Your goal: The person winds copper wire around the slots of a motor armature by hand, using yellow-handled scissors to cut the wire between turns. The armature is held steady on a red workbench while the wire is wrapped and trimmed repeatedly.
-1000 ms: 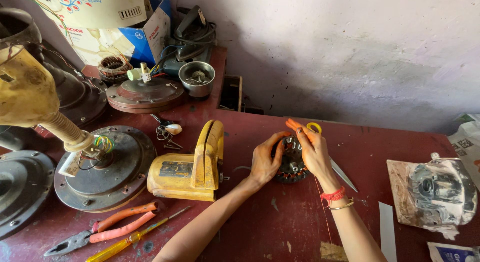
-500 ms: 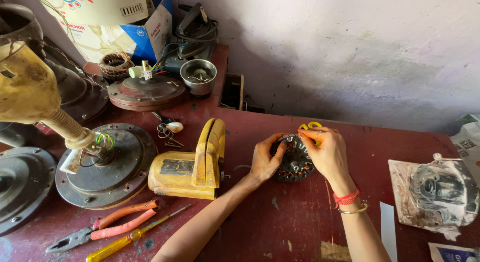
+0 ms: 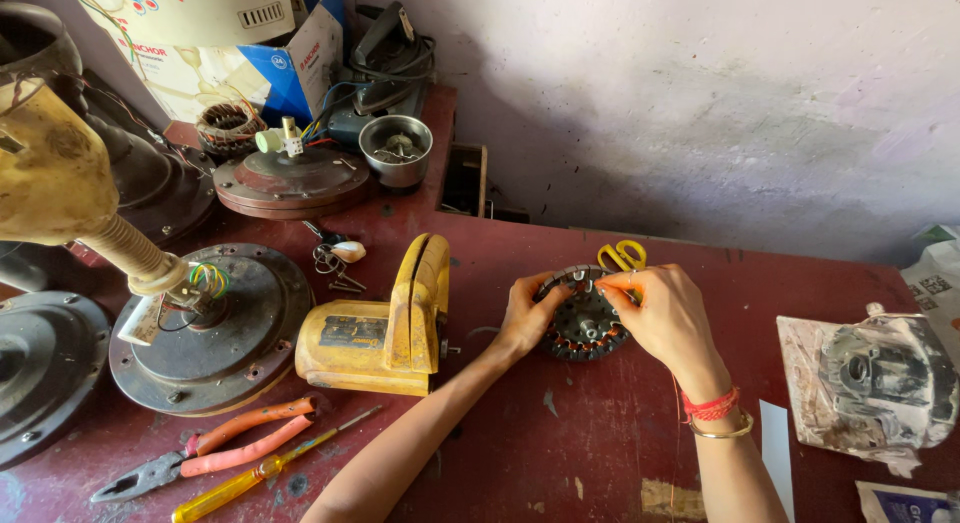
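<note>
A yellow power tool (image 3: 385,328) lies on the red worktop (image 3: 560,453). Left of it sits a round fan motor housing (image 3: 215,328), in front of it orange-handled pliers (image 3: 205,461) and a yellow screwdriver (image 3: 265,470). Behind it stands a steel bowl (image 3: 396,149).

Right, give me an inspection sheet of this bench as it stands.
Surface: dark red workbench, worn and scuffed.
Job's things: round fan stator lying flat; yellow-handled scissors behind it.
Clutter: yellow power tool, orange-handled pliers, yellow screwdriver, fan motor housing, steel bowl.
Hands: left hand steadies the stator's left edge; right hand, fingers pinching at its top rim.
Cables: coloured leads from the housing.
Surroundings: stained plaster wall, cardboard boxes.
</note>
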